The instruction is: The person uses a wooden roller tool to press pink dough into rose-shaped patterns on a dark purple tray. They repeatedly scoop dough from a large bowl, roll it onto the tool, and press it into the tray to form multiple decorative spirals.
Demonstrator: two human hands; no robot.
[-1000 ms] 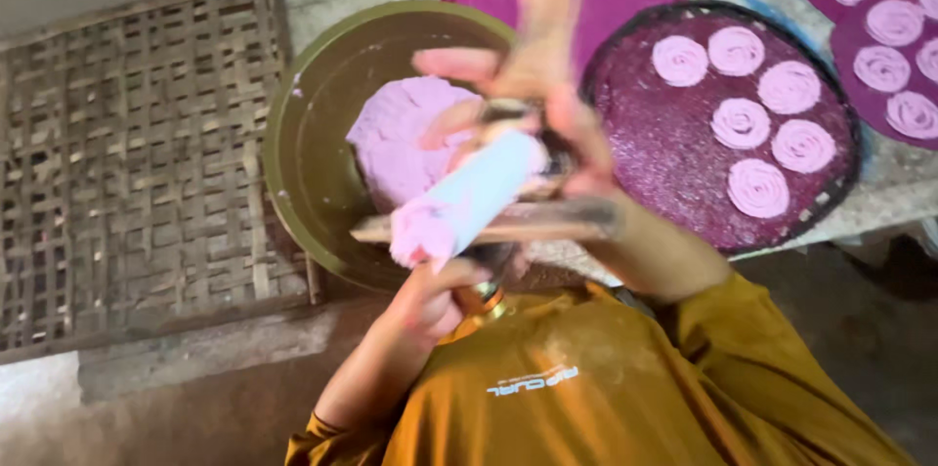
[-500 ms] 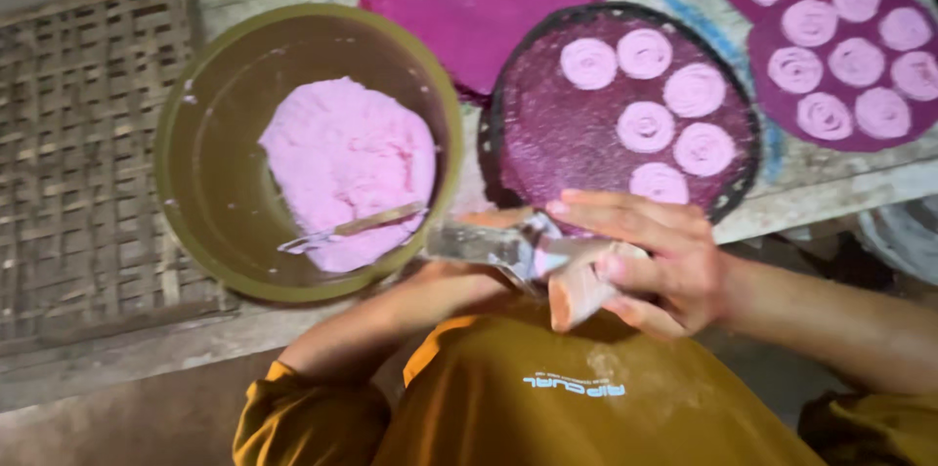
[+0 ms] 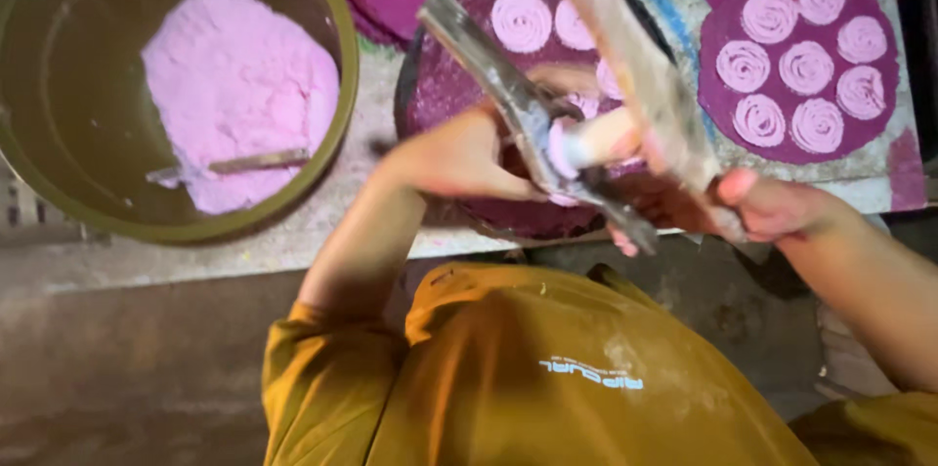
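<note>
The person's got a hinged wooden press [image 3: 576, 124] up in front of the chest, over the near edge of the round tray [image 3: 440, 95]. Left hand [image 3: 459, 153] is wrapped shut around the metal barrel, right hand [image 3: 772, 204] is curled closed on the handle ends. A pink dough plug [image 3: 586, 139] pokes out between the arms. Long axis runs from upper left down toward the right hand. The bowl [image 3: 88, 202] of dough [image 3: 234, 95] sits off to the left, nearer the left hand.

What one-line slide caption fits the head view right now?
Both hands, left hand and right hand, grip a two-handled press over a purple mat of pink spirals, beside a dough bowl.
</note>
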